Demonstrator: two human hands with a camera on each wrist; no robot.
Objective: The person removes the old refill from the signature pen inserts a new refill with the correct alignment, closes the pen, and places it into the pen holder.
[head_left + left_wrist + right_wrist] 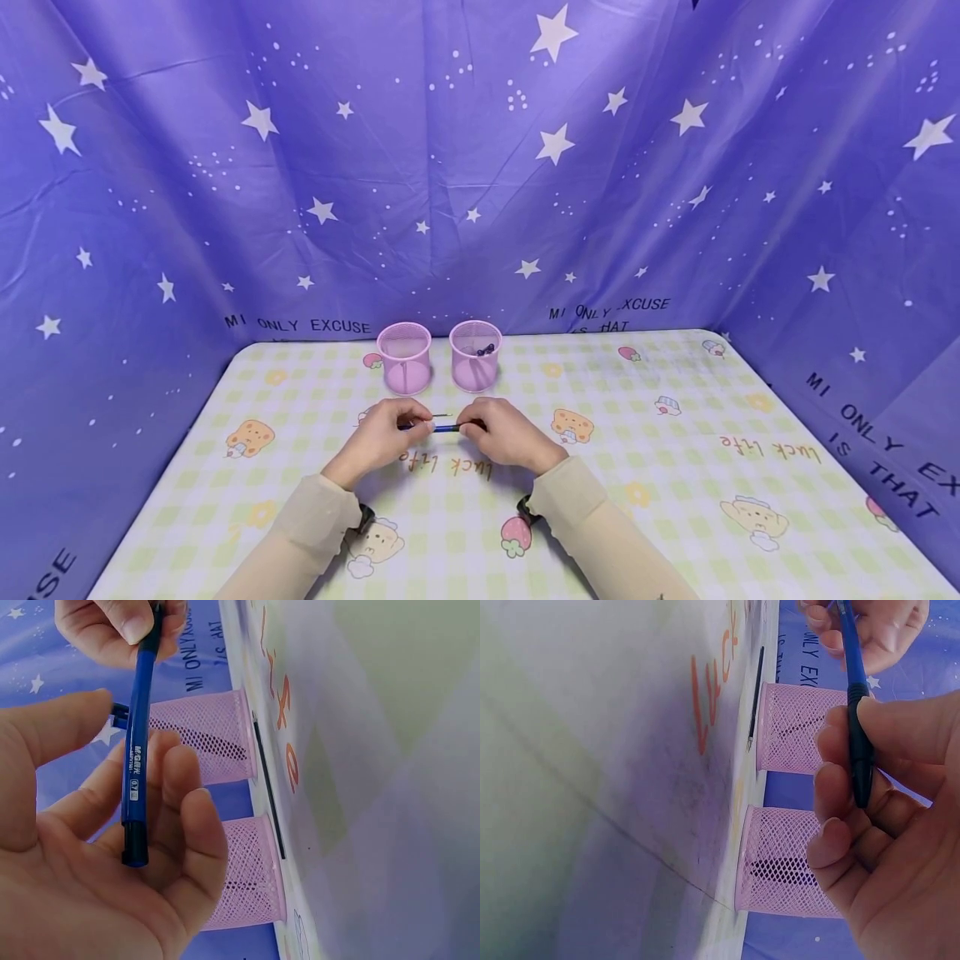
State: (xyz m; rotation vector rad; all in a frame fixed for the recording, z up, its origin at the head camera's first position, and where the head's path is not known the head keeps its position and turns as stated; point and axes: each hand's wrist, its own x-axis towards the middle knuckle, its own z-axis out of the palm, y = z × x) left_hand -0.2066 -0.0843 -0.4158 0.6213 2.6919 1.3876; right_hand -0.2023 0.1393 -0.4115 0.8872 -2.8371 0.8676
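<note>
A blue ballpoint pen with a black grip lies level between the two hands, over the table. My right hand pinches its black grip section between thumb and fingers, the tip pointing into the palm. At the other end, my left hand holds the blue barrel, with the thumb by the clip and the fingers behind. The black end of the pen points toward the left palm. A thin dark pen refill with a metal tip lies on the table just beyond the hands.
Two pink mesh cups stand behind the hands. The right cup has small dark items inside; the left cup is beside it. A checked cloth with cartoon prints covers the table, and purple star curtains surround it.
</note>
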